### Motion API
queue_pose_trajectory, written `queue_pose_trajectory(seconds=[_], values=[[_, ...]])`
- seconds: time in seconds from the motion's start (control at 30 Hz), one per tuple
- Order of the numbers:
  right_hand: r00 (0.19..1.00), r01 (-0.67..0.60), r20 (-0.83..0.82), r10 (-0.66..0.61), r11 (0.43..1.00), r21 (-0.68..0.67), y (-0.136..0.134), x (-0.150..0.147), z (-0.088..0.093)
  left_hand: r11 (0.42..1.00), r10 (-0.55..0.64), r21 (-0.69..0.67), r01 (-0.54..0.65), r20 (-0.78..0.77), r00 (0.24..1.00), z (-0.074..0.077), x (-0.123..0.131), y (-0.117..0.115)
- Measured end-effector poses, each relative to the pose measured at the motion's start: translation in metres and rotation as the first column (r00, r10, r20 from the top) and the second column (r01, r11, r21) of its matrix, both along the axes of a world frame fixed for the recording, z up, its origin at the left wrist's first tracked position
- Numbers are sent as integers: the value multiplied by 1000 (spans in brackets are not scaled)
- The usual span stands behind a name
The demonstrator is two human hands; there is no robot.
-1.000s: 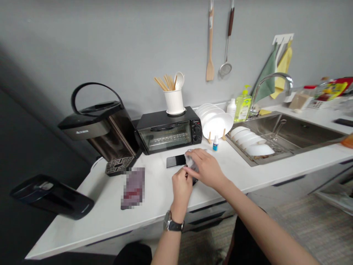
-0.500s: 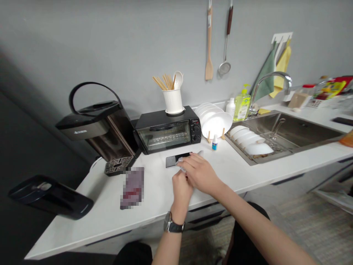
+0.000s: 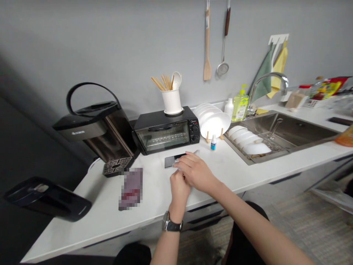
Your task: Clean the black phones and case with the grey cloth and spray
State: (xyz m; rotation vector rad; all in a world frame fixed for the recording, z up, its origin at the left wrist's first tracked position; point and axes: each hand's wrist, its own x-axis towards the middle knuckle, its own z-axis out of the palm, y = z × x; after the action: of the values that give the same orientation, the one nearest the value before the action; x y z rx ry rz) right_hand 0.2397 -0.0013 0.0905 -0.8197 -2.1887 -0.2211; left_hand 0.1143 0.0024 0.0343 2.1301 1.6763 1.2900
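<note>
Both hands meet over the white counter, just in front of the black toaster oven. My left hand (image 3: 179, 186), with a watch on its wrist, is closed in a fist; whatever lies inside is hidden. Across its top lies my right hand (image 3: 199, 172), fingers curled over and pressed around a pale, crumpled, tissue-like piece (image 3: 175, 163). Only small parts of that piece show, at the fingertips and behind the knuckles. A flat dark phone-like slab (image 3: 169, 162) lies on the counter right behind the hands, partly covered by them. A small white bottle with a blue label (image 3: 213, 143) stands behind to the right.
Behind the hands is the toaster oven (image 3: 168, 134), topped by a white utensil holder (image 3: 171, 102). A drinks machine (image 3: 102, 125), a dark canister (image 3: 49, 200) and a blurred-out purple item (image 3: 131, 187) are left. White plates (image 3: 216, 125) and the sink (image 3: 311, 134) are right.
The view has shifted slightly, so everything sits a little further left. My hands stay together in almost the same pose over the counter.
</note>
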Motion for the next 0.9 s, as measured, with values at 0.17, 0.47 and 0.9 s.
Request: queue_pose_trajectory(seconds=[0.17, 0.47, 0.9], values=[[963, 184, -156, -218, 961, -206, -3, 15, 8, 997, -76, 16, 75, 16, 997, 4, 4, -4], [798, -40, -541, -265, 873, -486, -20, 67, -45, 913, -374, -162, 375, 38, 927, -25, -30, -20], [794, 145, -477, -378, 879, -455, -45, 98, -83, 823, -482, -419, 384, -156, 862, -24, -54, -43]])
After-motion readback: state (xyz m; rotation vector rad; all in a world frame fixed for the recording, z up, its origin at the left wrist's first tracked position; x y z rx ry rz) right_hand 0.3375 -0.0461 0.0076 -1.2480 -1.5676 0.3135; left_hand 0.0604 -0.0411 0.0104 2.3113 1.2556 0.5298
